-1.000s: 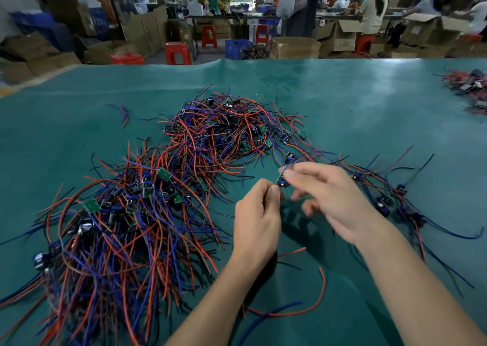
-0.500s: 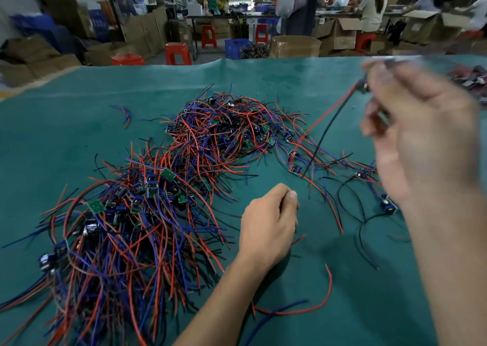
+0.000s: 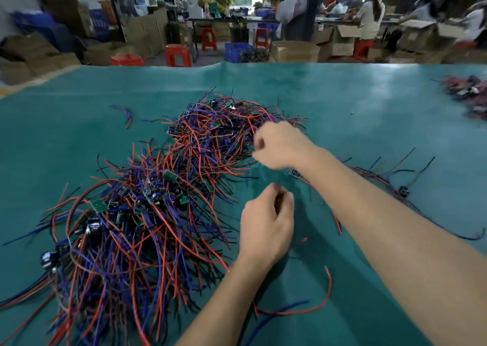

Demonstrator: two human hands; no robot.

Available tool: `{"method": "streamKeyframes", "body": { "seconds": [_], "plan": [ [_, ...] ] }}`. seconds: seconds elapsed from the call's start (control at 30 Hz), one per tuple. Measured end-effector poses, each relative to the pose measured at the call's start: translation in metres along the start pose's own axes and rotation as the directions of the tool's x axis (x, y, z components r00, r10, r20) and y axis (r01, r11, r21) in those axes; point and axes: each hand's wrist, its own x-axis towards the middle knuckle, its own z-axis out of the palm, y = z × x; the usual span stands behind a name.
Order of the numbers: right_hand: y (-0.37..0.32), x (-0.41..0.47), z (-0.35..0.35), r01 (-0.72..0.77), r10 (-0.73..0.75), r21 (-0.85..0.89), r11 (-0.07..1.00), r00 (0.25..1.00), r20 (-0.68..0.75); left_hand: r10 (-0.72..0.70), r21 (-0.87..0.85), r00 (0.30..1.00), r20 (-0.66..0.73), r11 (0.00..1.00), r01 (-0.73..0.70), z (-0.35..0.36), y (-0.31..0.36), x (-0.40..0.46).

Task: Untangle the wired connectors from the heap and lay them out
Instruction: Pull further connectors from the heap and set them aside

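Observation:
A big heap of red, blue and black wires (image 3: 147, 214) with small green boards and blue connectors covers the left and middle of the green table (image 3: 369, 124). My right hand (image 3: 282, 145) is blurred at the right edge of the heap's far part (image 3: 216, 140), fingers curled toward the wires; whether it grips one is unclear. My left hand (image 3: 266, 224) rests on the table beside the heap, fingers loosely curled, with nothing visible in it. One connector (image 3: 294, 173) lies just under my right wrist. Separated connectors with their wires (image 3: 403, 190) lie spread to the right, partly hidden by my right forearm.
Loose red and blue wires (image 3: 311, 308) curve near the front edge between my arms. A short stray wire pair (image 3: 127, 116) lies far left. Another wire pile (image 3: 469, 95) sits at the table's right edge. Beyond the table are red stools, boxes and seated people.
My right hand was raised high at the right, pulling a wired connector up. It has come down and left to the heap's right edge. My left hand has barely moved.

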Motion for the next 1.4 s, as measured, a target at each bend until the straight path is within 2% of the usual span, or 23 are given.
{"method": "streamKeyframes", "body": {
  "seconds": [0.03,0.07,0.13,0.2,0.27,0.37,0.43,0.5,0.57,0.7,0.8,0.87,0.93,1.0,1.1,1.13,1.2,1.3,1.37,1.4],
  "plan": [
    [0.038,-0.054,0.001,-0.185,0.198,-0.173,0.967,0.978,0.062,0.002,-0.004,1.000,-0.014,1.000,-0.002,0.000,0.000,0.000],
    [0.043,-0.068,0.019,-0.236,0.259,-0.254,0.938,0.964,0.063,0.005,-0.008,1.000,-0.027,1.000,-0.005,0.000,0.001,0.000],
    [0.067,-0.081,0.042,-0.298,0.321,-0.186,0.936,0.941,0.109,0.002,-0.018,0.999,-0.038,1.000,-0.002,0.000,0.001,0.000],
    [0.070,-0.067,0.044,-0.261,0.266,-0.100,0.960,0.963,0.036,-0.013,-0.030,0.999,-0.048,0.999,0.011,0.000,0.002,0.001],
    [0.082,-0.073,0.050,-0.291,0.291,-0.017,0.957,0.957,-0.016,-0.035,-0.043,0.998,-0.061,0.999,0.033,0.000,0.002,0.001],
    [0.089,-0.073,0.034,-0.256,0.273,0.177,0.950,0.959,-0.077,-0.064,-0.070,0.996,-0.062,0.996,0.060,-0.001,0.002,0.001],
    [0.087,-0.074,0.016,-0.242,0.335,0.439,0.865,0.931,-0.147,-0.060,-0.097,0.997,-0.055,0.994,0.055,-0.001,0.002,0.001],
    [0.082,-0.080,0.004,-0.159,0.366,0.624,0.765,0.905,-0.218,-0.061,-0.146,0.997,-0.049,0.988,0.053,-0.002,0.004,0.000],
    [0.070,-0.088,0.001,-0.096,0.338,0.652,0.752,0.905,-0.257,-0.059,-0.179,0.998,-0.024,0.982,0.054,-0.002,0.006,-0.002],
    [0.047,-0.105,0.023,-0.070,0.278,0.663,0.745,0.936,-0.214,-0.041,-0.140,0.999,-0.025,0.989,0.037,-0.002,0.003,0.000],
    [0.046,-0.121,0.044,-0.014,0.277,0.796,0.606,0.941,-0.194,-0.053,-0.114,0.996,-0.070,0.992,0.045,-0.001,-0.001,0.003],
    [0.050,-0.130,0.054,0.065,0.361,0.887,0.457,0.898,-0.252,-0.068,-0.140,0.995,-0.078,0.989,0.057,0.000,-0.004,0.003],
    [0.056,-0.137,0.058,0.091,0.468,0.922,0.376,0.840,-0.274,-0.059,-0.125,0.995,-0.084,0.991,0.049,0.001,-0.006,0.002],
    [0.062,-0.139,0.057,0.017,0.489,0.924,0.383,0.844,-0.218,-0.039,-0.099,0.995,-0.090,0.995,0.030,0.001,-0.005,0.000],
    [0.061,-0.139,0.060,-0.192,0.404,0.907,0.375,0.915,0.027,-0.017,-0.084,0.995,-0.094,0.996,0.009,0.000,-0.002,-0.001],
    [0.059,-0.140,0.062,-0.233,0.373,0.910,0.343,0.923,0.096,-0.008,-0.081,0.996,-0.085,0.997,0.001,-0.001,-0.002,-0.001],
    [0.056,-0.140,0.064,-0.248,0.333,0.939,0.239,0.929,0.161,0.009,-0.095,0.999,-0.039,0.995,-0.012,-0.003,0.000,-0.002],
    [0.057,-0.140,0.059,-0.221,0.297,0.970,0.104,0.937,0.182,-0.009,-0.170,1.000,0.029,0.985,0.014,-0.004,0.002,-0.002],
    [0.063,-0.141,0.054,-0.198,0.288,0.980,0.011,0.939,0.187,0.000,-0.130,0.999,0.048,0.991,0.006,-0.004,0.002,-0.002],
    [0.066,-0.142,0.053,-0.190,0.287,0.982,0.011,0.941,0.179,0.011,-0.093,0.999,0.049,0.996,-0.006,-0.003,0.002,-0.002]
  ]
}}
